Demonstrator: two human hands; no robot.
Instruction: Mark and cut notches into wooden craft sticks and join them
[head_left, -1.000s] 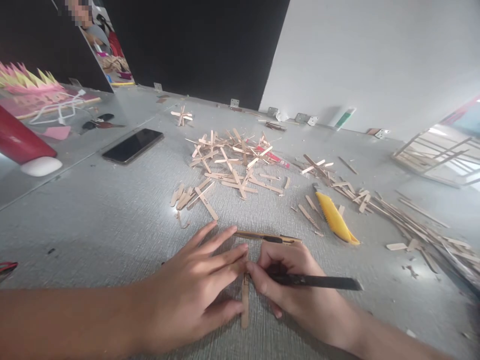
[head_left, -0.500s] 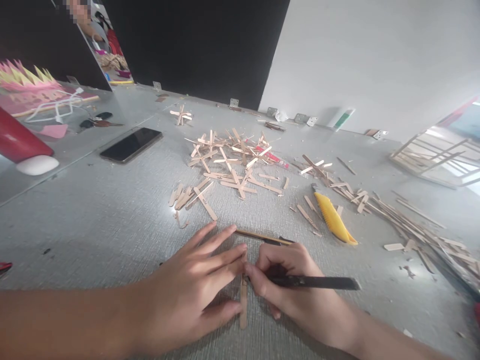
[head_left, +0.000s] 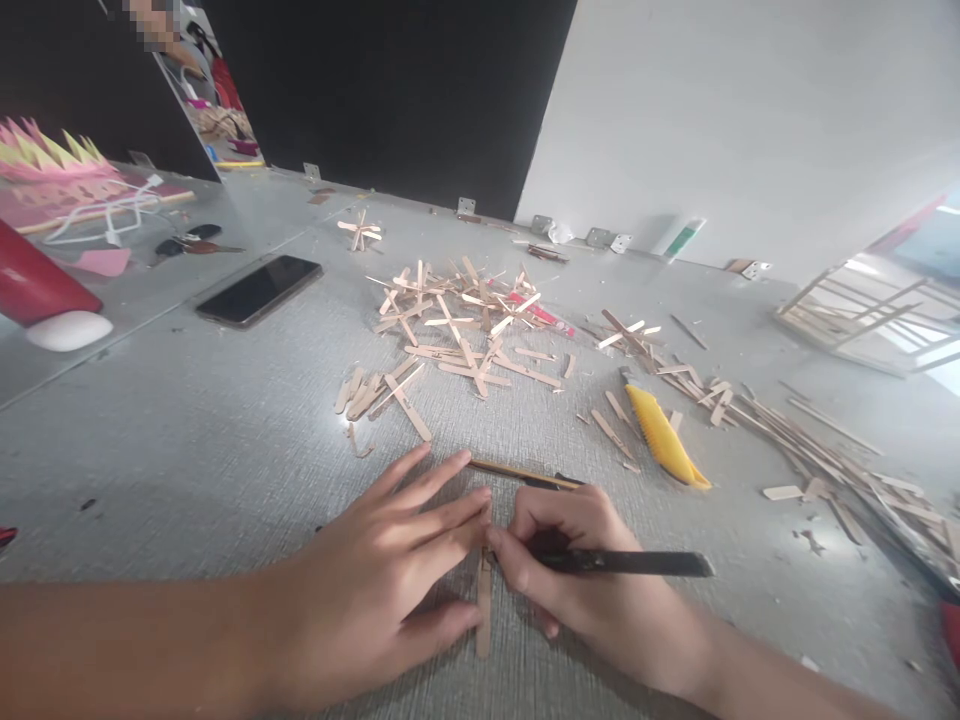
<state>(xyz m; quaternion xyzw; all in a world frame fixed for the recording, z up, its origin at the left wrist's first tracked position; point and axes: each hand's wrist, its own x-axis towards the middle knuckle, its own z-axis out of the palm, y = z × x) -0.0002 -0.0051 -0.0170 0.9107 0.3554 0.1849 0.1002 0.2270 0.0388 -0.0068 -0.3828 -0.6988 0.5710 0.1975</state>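
Palm down over a grey table point(head_left: 247, 480), your left hand point(head_left: 390, 560) spreads its fingers, two tips meeting at the far end of a slim wooden stick point(head_left: 484, 615) that lies flat between your hands, its near end bare. The thumb sits at the stick's left edge. Your right grip point(head_left: 577, 590) pinches a black tool point(head_left: 645, 564), its shaft pointing right; fingers hide the tip, so whether it touches the wood cannot be told.

A strip this thin would likely pivot under sideways force, so press it at both ends, thumb near and fingertips far. Short, light strokes should serve you better than one hard push, with the heel of your right hand braced on the table. Your left fingertips look very close to the hidden tip; a little clearance would be safer.

Just beyond your knuckles, a gold rod point(head_left: 517, 472) lies crosswise, easy to nudge. Loose sticks point(head_left: 474, 362) litter the far centre; a yellow cutter point(head_left: 664, 435) rests at right.
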